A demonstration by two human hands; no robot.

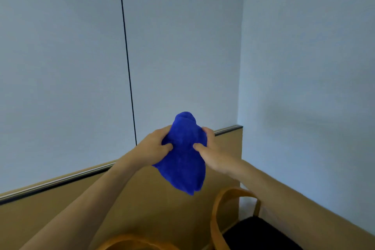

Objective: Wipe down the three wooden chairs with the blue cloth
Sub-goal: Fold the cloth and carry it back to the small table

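A bunched blue cloth hangs in the air in front of me, gripped from both sides. My left hand holds its left edge with the thumb pressed into the fabric. My right hand holds its right edge the same way. Below the cloth, a wooden chair with a curved light-wood backrest and a black seat stands in the corner. The curved top of a second wooden chair shows at the bottom edge, mostly cut off.
Pale grey-blue walls meet in a corner on the right. A tan wainscot panel with a dark metal trim strip runs along the lower wall. A thin black vertical seam splits the far wall.
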